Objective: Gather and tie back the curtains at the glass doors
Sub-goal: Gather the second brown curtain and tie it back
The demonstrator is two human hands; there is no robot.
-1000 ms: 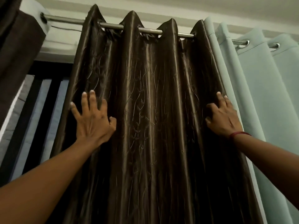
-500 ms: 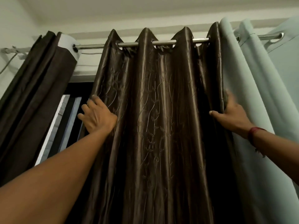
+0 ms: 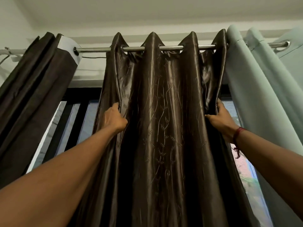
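A shiny brown curtain [image 3: 164, 120] with a vine pattern hangs in folds from a metal rod [image 3: 98, 49]. My left hand [image 3: 114, 118] grips the curtain's left folds, its fingers tucked behind the fabric. My right hand [image 3: 220, 119] holds the curtain's right edge, fingers wrapped behind it and thumb in front. A red thread circles my right wrist. The glass doors [image 3: 77, 122] with dark frames show on both sides of the brown curtain.
A dark matte curtain [image 3: 32, 95] is bunched at the left end of the rod. A pale green curtain [image 3: 262, 95] hangs to the right. The ceiling and a white wall sit above the rod.
Both hands went from lying flat on the fabric to gripping its two edges. The curtain is bunched narrower, and glass now shows on its right side. The view has tilted upward.
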